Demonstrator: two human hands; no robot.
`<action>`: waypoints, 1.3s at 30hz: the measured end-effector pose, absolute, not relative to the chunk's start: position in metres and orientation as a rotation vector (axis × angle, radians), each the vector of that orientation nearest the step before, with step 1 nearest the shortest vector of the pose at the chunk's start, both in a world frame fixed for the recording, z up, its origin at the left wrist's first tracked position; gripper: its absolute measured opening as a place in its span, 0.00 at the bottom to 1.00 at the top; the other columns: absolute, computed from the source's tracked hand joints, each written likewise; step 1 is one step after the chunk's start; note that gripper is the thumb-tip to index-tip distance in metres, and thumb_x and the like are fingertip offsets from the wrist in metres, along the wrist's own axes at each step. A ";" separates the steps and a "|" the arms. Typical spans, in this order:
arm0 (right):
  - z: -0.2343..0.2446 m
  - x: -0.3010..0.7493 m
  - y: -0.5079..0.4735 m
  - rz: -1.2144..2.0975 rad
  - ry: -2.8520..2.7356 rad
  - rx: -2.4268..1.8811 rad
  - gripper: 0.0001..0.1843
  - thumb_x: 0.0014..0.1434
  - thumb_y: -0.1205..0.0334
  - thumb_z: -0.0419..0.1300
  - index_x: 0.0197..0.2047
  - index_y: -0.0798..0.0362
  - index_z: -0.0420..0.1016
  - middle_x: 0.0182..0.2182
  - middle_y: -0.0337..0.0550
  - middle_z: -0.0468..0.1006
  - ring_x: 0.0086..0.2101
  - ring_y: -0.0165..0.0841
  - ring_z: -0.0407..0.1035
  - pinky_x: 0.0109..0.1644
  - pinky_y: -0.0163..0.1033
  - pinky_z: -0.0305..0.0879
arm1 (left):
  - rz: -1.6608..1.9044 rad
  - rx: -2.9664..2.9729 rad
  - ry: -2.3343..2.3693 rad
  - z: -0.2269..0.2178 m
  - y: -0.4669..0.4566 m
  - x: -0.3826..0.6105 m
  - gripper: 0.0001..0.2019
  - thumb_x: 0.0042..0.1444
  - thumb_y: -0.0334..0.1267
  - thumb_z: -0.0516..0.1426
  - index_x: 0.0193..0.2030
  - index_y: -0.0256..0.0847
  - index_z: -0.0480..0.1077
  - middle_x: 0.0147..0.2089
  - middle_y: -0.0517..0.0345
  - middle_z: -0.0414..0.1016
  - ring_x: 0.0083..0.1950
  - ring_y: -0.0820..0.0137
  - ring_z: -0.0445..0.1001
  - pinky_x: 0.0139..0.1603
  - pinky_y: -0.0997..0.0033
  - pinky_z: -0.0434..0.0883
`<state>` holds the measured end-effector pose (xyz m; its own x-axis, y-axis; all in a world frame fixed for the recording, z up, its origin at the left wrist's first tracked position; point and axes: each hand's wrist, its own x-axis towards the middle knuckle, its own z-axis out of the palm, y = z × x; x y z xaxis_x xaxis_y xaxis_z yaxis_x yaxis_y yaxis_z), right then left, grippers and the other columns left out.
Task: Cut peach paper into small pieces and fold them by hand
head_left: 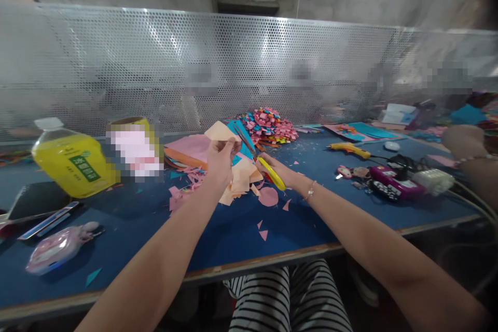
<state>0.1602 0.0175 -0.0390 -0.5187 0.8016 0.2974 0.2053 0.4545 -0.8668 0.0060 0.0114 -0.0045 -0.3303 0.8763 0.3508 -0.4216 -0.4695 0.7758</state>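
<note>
The peach paper (218,132) stood raised over the middle of the desk (303,223), well back from its front edge, pinched between the thumb and fingers of the left hand (223,158). The right hand (276,168) was closed around the yellow handles of the scissors (268,167), whose blades pointed up and away toward the paper; whether they touched it could not be told.

The sheet looked very light and fairly stiff, like thin card, likely to crease or tear if squeezed hard, and dry enough not to slip. It was best taken near its lower edge, flat between thumb and fingertips, with its rim left free. The scissors seemed light too, rigid and smooth-handled, and were best held by the loops, away from the blades.

Counted, there was one held peach sheet, one pair of scissors, one pink disc (268,196) just in front of the hands, and two small pink triangles (263,235) between the disc and the desk's front edge. One teal scrap (93,276) lay near the front left corner. One yellow glue gun (350,150) lay right of the middle, and one large bottle (73,161) stood toward the left end. The loose peach pieces (241,176) overlapped too much to count, as did the colourful heap (268,127) near the back edge.
</note>
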 end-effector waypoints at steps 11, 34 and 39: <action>-0.043 0.154 0.017 1.078 -1.967 -0.785 0.17 0.52 0.49 0.56 0.30 0.52 0.54 0.26 0.33 0.53 0.26 0.25 0.49 0.31 0.34 0.51 | 1.898 1.026 0.795 -0.008 0.011 0.008 0.11 0.36 0.34 0.64 0.27 0.35 0.66 0.26 0.61 0.72 0.28 0.77 0.71 0.35 0.74 0.68; -0.042 0.154 0.015 1.035 -2.017 -0.759 0.18 0.54 0.47 0.53 0.29 0.52 0.53 0.27 0.35 0.53 0.28 0.26 0.49 0.34 0.35 0.54 | 1.929 1.067 0.837 -0.013 0.013 0.007 0.10 0.39 0.35 0.63 0.25 0.36 0.66 0.24 0.62 0.70 0.27 0.77 0.70 0.34 0.73 0.68; -0.044 0.154 0.016 1.015 -2.005 -0.739 0.18 0.54 0.45 0.52 0.29 0.51 0.53 0.27 0.36 0.54 0.28 0.27 0.49 0.33 0.35 0.54 | 1.912 1.073 0.847 -0.012 0.013 0.007 0.09 0.39 0.35 0.62 0.25 0.36 0.66 0.25 0.61 0.70 0.27 0.77 0.70 0.34 0.74 0.67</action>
<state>0.1538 0.0158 -0.0436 -0.5463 0.7545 0.3635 0.1534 0.5168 -0.8422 0.0069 0.0130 -0.0121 -0.3481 0.8588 0.3760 -0.2988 -0.4817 0.8238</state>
